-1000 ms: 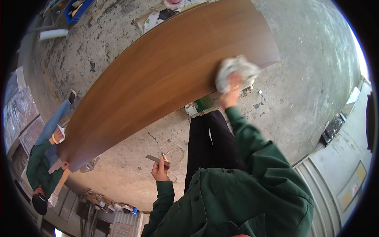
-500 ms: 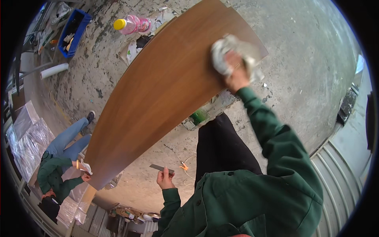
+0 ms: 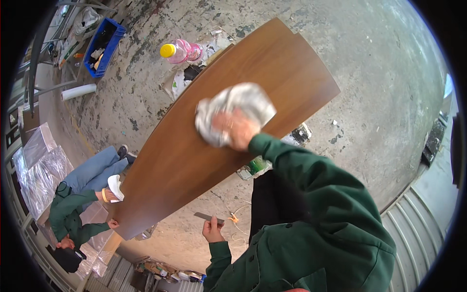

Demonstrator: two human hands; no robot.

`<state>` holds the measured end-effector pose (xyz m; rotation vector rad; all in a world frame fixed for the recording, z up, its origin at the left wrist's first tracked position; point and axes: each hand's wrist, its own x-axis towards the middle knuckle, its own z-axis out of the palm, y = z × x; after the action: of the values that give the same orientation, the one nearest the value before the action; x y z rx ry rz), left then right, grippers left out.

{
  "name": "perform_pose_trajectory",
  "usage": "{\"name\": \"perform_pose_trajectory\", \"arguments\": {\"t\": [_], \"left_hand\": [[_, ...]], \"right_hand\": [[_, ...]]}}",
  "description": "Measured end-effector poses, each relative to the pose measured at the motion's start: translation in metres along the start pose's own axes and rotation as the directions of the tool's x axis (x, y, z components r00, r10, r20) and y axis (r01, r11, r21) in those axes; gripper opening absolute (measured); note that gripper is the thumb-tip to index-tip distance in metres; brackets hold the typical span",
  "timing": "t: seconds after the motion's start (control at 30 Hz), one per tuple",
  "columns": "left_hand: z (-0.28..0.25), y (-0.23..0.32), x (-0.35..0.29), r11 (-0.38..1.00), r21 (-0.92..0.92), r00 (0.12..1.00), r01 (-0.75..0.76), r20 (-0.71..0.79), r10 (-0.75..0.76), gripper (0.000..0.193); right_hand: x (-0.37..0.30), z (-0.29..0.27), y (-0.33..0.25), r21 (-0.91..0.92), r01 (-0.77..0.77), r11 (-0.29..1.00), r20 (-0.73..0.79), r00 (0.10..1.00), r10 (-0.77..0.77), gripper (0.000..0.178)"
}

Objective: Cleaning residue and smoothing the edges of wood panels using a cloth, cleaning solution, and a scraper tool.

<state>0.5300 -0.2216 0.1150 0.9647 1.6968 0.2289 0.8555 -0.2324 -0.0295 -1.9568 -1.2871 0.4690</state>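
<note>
A long brown wood-grain panel [image 3: 170, 180] stretches diagonally in front of me, its wide end at the upper right. My right hand [image 3: 237, 127] presses a whitish cloth [image 3: 248, 99] onto the middle of its surface; hand and cloth are slightly blurred. Below the panel's near edge, my left hand [image 3: 213, 230] is closed on a flat grey scraper blade [image 3: 206, 216], held apart from the panel. At the narrow end, a co-worker [image 3: 73, 214] in a green jacket has one hand at the panel's corner and a white cloth [image 3: 115, 188] in the other.
Beyond the panel's far edge, a clear bottle [image 3: 182, 51] with a yellow cap stands near scraps. Farther left are a blue crate [image 3: 104, 48] and a white roll [image 3: 79, 92]. Plastic-wrapped boxes [image 3: 44, 170] stand behind the co-worker. An orange-tipped cord [image 3: 234, 218] lies on the floor.
My right hand has swept the cloth leftward from the panel's wide end to its middle. My left hand still holds the scraper blade. The co-worker's white cloth is now lifted higher by the panel's edge.
</note>
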Motion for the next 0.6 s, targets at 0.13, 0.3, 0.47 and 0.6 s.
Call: {"name": "perform_pose_trajectory", "arguments": {"t": [0.13,0.3,0.47,0.6], "left_hand": [[-0.014,-0.014,-0.001,0.999,0.008,0.995,0.049,-0.086,-0.048,0.018],[-0.008,-0.029,-0.005,0.997,-0.034,0.991,0.075,-0.107,-0.078,0.018],[-0.001,-0.029,-0.014,0.992,-0.074,0.991,0.099,-0.082,-0.105,0.019],[0.018,-0.010,-0.014,0.997,-0.054,0.997,0.050,-0.056,-0.053,0.020]], "right_hand": [[0.079,-0.088,0.094,-0.479,-0.325,0.815,-0.324,0.929,0.180,0.058],[0.113,-0.146,0.188,-0.442,-0.665,0.603,-0.592,0.721,0.361,0.056],[0.097,-0.087,0.104,-0.539,-0.397,0.743,-0.316,0.913,0.258,0.053],[0.042,-0.003,0.013,-0.039,-0.022,0.999,-0.111,0.994,0.018,0.053]]}}
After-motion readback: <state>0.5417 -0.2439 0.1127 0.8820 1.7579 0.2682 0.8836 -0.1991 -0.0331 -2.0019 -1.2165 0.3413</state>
